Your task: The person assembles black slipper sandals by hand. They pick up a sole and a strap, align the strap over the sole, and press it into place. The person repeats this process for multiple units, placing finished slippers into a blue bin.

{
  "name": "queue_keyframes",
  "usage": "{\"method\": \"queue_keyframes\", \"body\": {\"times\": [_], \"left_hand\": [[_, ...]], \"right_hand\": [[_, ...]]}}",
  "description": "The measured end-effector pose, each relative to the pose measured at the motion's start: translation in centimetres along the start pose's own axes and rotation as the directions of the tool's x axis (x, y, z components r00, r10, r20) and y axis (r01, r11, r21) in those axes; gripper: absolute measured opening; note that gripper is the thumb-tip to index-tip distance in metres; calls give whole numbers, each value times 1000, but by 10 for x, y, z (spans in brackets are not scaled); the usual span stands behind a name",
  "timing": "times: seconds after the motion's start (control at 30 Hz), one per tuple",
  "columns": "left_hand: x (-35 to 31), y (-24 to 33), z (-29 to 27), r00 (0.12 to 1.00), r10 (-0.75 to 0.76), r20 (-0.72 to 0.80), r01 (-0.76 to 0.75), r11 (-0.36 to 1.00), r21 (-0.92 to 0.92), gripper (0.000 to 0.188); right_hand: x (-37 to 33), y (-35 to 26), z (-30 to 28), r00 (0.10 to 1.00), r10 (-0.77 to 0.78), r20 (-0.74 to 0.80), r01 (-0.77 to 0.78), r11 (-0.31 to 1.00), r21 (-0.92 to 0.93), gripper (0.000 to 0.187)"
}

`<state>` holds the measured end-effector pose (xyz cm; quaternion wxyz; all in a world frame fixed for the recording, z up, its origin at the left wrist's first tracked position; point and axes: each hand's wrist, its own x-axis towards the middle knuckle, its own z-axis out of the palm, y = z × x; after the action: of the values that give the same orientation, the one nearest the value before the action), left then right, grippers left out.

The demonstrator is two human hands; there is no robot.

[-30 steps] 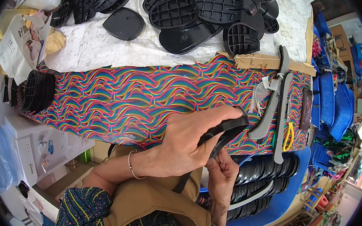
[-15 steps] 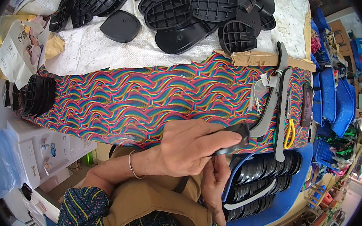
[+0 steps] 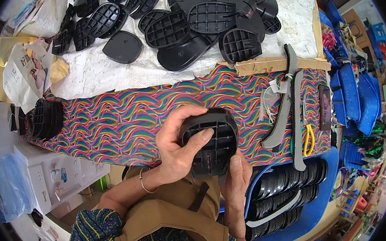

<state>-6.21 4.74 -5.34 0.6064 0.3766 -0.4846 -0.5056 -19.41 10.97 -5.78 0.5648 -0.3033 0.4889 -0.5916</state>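
Observation:
A black plastic shoe heel is held up over the near edge of the table, its ribbed grid side facing up. My left hand is closed around its left side, thumb laid across the ribs and a finger over the far rim. At the lower right corner, my right hand pinches the heel with its thumb up along the edge; its other fingers are mostly hidden. More black heels lie in a loose pile on white woven sheeting at the far side. Some show grids, others smooth faces.
A patterned cloth covers the table. Two curved grey-black strips, yellow-handled scissors and a phone-like slab lie right. Below stands a blue tub of black heels in rows. Stacked heels sit left.
The heel has been turned from edge-on at the right to grid side up, nearer the middle. My left hand has opened its grip around it, and my right hand has risen to its edge.

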Motion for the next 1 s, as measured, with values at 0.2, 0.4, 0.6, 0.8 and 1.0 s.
{"method": "queue_keyframes", "body": {"times": [0.2,0.4,0.6,0.8,1.0], "left_hand": [[-10,5,1,959,228,170,-269,918,291,27],[-1,3,11,988,-131,88,128,991,35,36],[0,-3,8,979,-87,186,75,995,67,35],[14,6,6,882,-303,362,318,948,17,49],[31,2,1,715,-307,628,585,755,-296,91]], "right_hand": [[2,8,-26,996,-8,90,77,600,-796,37],[15,-6,-17,973,-231,11,209,860,-465,35],[17,-11,-23,932,-340,125,313,580,-752,29],[27,-18,-27,958,-283,49,246,719,-650,28],[37,-5,-24,931,-315,-185,213,879,-426,36]]}}
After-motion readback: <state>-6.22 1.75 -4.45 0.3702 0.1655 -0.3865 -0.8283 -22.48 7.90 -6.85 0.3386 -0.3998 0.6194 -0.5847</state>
